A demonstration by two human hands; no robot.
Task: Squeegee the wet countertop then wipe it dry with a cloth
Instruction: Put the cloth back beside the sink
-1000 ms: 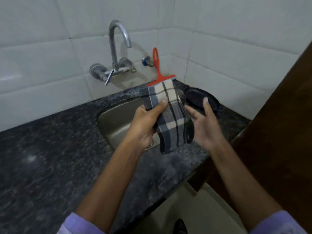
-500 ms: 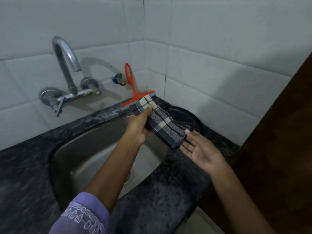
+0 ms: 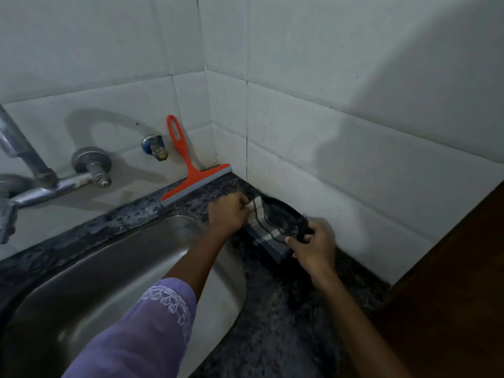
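A plaid blue-and-white cloth (image 3: 268, 240) lies on the dark speckled countertop (image 3: 286, 309) near the tiled corner. My left hand (image 3: 229, 214) grips the cloth's far end and presses it onto the counter. My right hand (image 3: 313, 246) pinches the near edge of a black round dish (image 3: 281, 214), which is tilted over the cloth. A red squeegee (image 3: 188, 173) leans against the back wall, blade down on the counter, just left of my left hand.
A steel sink (image 3: 109, 268) fills the lower left. A chrome faucet (image 3: 41, 181) and a blue valve (image 3: 152, 145) stick out of the tiled back wall. A dark wooden panel (image 3: 450, 296) bounds the counter on the right.
My left hand carried the cloth from over the sink down onto the counter in the corner. My right hand, open before, now grips the black dish and tilts it up. The view shifted right.
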